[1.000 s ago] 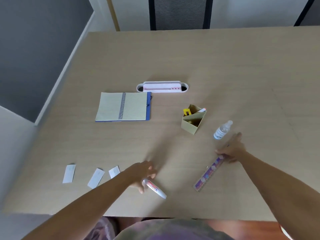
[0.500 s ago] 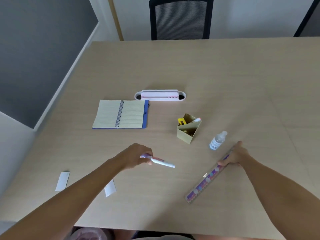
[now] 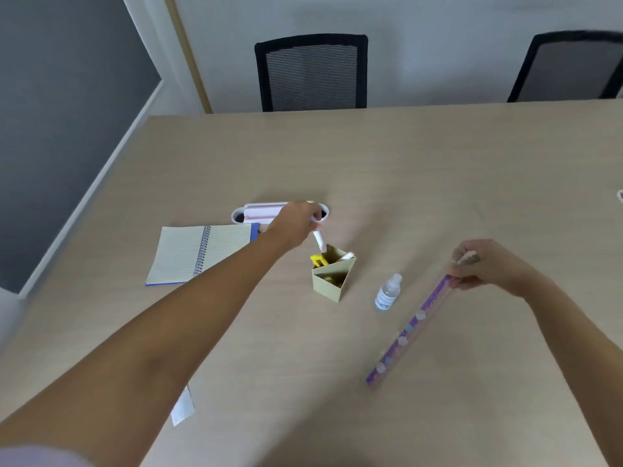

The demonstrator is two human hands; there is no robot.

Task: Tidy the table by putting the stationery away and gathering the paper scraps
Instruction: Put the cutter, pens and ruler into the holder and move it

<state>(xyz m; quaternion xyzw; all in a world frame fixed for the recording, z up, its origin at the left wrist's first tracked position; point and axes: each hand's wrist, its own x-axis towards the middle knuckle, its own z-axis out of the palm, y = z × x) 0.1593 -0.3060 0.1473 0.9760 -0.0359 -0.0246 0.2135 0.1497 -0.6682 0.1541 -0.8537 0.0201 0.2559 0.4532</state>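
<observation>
A: Left hand (image 3: 296,220) state?

B: Closed round a white marker (image 3: 319,242), held by its upper end, tip pointing down. The tip sits right at the rim of the tan holder (image 3: 332,278), over its rear compartment. Can't tell if it has gone inside.

A: Right hand (image 3: 485,264)?

B: Fingers pinched on the far end of the purple ruler (image 3: 409,330). The ruler runs diagonally from the hand toward the near edge. Whether its near end touches the tabletop (image 3: 404,170) or is lifted, can't tell.

A: What's in the holder?

B: Divided into compartments. A yellow item (image 3: 318,260) and a second white marker (image 3: 346,256) stick out of the rear one. The front compartment has something small at the bottom, too dark to identify.

A: Around it?

B: A small clear bottle (image 3: 387,293) lies on its side just to the right of the holder, between the holder and the ruler. An open spiral notebook (image 3: 202,252) lies flat to the left, with a blue cover edge showing. A white and pink case (image 3: 259,212) sits just behind the notebook, partly hidden by the left hand.

A: Paper scraps?

B: One white scrap (image 3: 183,407) visible near the front edge, partly under the left forearm. Well apart from the holder.

A: Background?

B: Two black mesh chairs (image 3: 312,72) at the far side of the tabletop.
</observation>
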